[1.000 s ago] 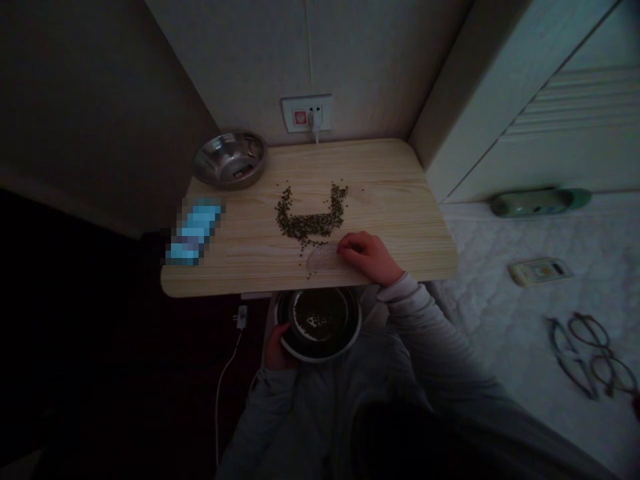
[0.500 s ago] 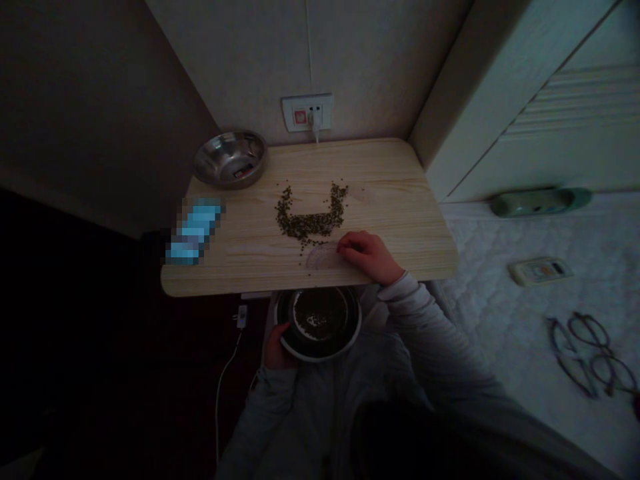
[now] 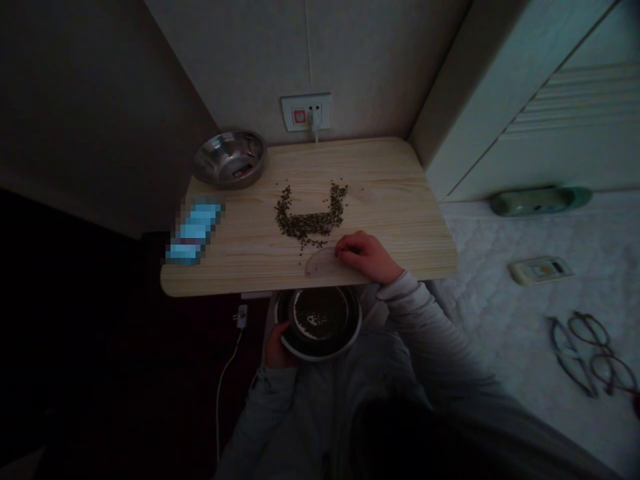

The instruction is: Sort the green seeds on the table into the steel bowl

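Right hand [image 3: 345, 251] closed at clear rounded plate [image 3: 318, 261], hold unclear, near small dark-green beans [image 3: 316, 223] on pale wooden tabletop [image 3: 395, 200]. Left hand [image 3: 281, 347] clasps white-rimmed dark bowl [image 3: 325, 349]. Likely bean-handling step; next calls for steady bowl.

It's a home bdrm, w/ quilted bedding [image 3: 500, 310] & wall outlet [image 3: 306, 113].

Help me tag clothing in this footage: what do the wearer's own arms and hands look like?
Both arms wear long grey sleeves: the right sleeve looks paler and is creased near the wrist; the left sleeve looks darker. The left hand and right hand are ungloved. No markings can be made out in this dim light.
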Demonstrator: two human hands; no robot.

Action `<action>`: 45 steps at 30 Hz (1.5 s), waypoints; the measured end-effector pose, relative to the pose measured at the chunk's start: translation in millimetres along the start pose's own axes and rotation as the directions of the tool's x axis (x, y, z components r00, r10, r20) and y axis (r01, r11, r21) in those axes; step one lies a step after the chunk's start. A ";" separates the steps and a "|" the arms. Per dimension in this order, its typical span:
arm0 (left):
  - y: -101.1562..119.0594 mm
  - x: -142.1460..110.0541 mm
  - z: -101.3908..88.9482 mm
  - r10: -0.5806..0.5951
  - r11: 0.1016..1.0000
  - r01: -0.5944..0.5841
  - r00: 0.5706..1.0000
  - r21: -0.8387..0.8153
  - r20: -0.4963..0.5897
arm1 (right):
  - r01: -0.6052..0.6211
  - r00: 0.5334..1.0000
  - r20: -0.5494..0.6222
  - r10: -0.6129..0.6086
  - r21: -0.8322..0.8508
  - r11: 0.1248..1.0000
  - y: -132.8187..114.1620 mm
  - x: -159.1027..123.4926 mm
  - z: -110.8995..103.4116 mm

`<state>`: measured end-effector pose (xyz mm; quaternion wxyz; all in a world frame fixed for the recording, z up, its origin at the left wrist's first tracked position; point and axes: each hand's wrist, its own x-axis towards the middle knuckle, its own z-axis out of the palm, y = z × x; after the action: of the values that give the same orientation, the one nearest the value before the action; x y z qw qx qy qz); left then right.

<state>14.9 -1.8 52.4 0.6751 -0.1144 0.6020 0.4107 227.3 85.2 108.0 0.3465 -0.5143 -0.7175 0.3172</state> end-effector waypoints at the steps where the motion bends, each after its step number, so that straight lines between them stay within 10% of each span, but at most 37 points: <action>1: 0.4 -1.0 0.8 0.008 1.000 -0.008 1.000 0.003 -0.015 | -0.018 1.000 -0.019 0.018 0.000 1.000 -0.2 -0.1 0.1; 20: 0.7 0.7 -1.1 0.028 0.999 -0.027 0.998 0.022 -0.053 | -0.093 0.974 -0.212 0.083 -0.036 0.995 -2.2 -0.3 1.5; 45: -1.7 5.8 -4.7 0.059 0.998 -0.060 0.997 -0.002 -0.049 | -0.081 0.985 -0.151 0.077 -0.019 0.997 -1.5 -1.8 1.4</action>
<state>12.3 -3.5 45.4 0.6474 -0.1078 0.6208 0.4289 225.8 83.0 108.2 0.3803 -0.5691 -0.6722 0.2821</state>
